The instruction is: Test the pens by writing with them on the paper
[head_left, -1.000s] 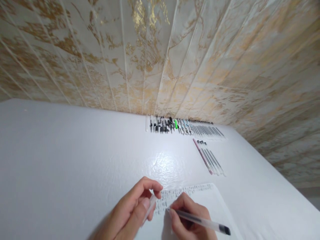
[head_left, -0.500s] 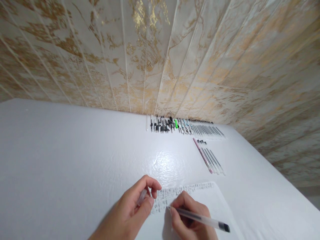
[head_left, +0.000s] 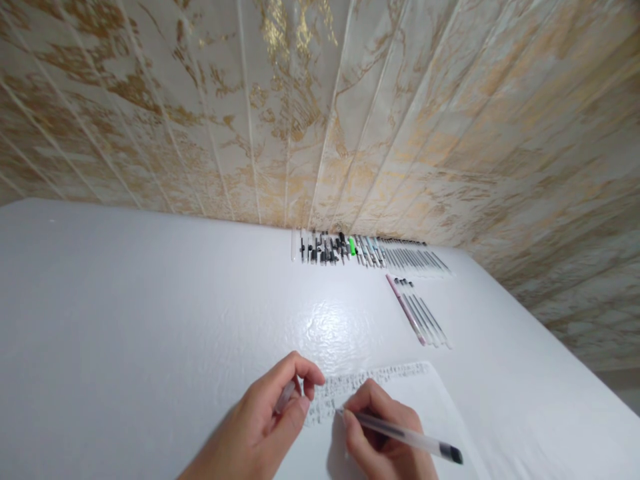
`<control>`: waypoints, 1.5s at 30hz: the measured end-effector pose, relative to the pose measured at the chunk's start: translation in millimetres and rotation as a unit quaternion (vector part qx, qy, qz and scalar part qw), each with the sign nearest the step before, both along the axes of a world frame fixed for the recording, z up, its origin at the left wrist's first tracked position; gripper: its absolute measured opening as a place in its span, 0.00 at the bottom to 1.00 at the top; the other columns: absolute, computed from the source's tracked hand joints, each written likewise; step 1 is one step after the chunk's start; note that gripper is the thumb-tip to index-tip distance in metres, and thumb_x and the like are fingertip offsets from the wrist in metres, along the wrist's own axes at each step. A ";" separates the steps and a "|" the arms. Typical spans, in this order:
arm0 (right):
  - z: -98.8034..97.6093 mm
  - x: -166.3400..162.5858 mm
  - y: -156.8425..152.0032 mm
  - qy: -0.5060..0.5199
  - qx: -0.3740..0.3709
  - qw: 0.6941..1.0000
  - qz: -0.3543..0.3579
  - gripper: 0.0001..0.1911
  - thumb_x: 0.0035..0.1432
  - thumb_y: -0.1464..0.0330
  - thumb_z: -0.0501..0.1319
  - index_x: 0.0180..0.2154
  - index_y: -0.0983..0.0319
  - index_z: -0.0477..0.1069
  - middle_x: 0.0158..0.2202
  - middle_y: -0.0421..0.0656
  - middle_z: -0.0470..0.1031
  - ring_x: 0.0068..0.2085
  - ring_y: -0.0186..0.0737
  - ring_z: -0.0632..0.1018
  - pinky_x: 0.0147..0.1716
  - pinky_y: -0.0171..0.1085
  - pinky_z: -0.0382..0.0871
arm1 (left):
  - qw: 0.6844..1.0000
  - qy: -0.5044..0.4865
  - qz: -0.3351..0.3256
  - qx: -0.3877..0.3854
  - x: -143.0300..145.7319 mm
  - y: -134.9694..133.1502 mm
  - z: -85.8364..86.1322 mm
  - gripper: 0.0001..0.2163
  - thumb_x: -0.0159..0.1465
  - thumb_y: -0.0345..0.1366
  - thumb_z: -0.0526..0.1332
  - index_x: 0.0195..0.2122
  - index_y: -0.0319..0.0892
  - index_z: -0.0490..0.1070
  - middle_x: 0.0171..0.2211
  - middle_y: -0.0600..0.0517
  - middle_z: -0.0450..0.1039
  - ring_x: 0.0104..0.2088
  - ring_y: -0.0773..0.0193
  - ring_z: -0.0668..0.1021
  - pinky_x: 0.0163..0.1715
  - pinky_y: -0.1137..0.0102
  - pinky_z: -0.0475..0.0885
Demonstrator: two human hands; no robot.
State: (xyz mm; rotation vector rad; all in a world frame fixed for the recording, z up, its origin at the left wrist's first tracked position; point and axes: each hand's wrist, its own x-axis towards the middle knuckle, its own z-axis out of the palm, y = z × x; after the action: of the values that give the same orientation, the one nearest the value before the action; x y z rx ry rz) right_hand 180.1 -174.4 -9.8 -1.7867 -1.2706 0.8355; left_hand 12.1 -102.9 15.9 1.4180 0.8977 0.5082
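Observation:
My right hand grips a clear pen with a black end. The pen's tip rests on or just over a sheet of white paper, at the end of a line of dark handwriting. Curled over the sheet's left side, my left hand holds a clear pen cap in its bent fingers. Part of the cap is hidden by the fingers and palm. The lower part of the paper runs out of view.
Beyond the paper lie a pink pen and several slim pens side by side. Along the wall stretches a long row of pens, with a bright green one among them. Gold-patterned covering hangs behind the white table.
My right hand and pen have shifted very slightly right and up along the written line. My left hand stays nearly still, still holding the cap.

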 end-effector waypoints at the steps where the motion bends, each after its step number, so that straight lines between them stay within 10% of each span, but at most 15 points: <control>1: 0.4 -0.2 0.1 -0.001 -0.002 1.000 -0.002 0.11 0.50 0.65 0.58 0.21 0.59 0.59 0.16 0.32 0.54 0.19 0.29 0.54 0.18 0.32 0.46 | 1.000 0.000 -0.002 0.001 0.0 0.1 0.2 0.07 0.65 0.40 0.53 0.40 0.46 0.67 0.33 0.54 0.67 0.36 0.63 0.71 0.33 0.73 0.65; 45: -1.3 0.6 -2.4 0.041 0.036 0.998 -0.023 0.13 0.48 0.65 0.61 0.19 0.60 0.60 0.15 0.32 0.54 0.18 0.28 0.54 0.17 0.32 0.44 | 0.996 -0.088 -0.034 0.008 -0.9 4.1 -27.3 0.10 0.71 0.34 0.45 0.50 0.49 0.59 0.42 0.51 0.70 0.39 0.64 0.73 0.42 0.68 0.68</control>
State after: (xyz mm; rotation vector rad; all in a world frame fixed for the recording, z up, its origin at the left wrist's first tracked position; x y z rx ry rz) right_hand 180.7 -176.8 -11.2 -1.7009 -1.1879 0.8205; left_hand 11.1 -98.8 -11.4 1.3900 0.7038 0.5813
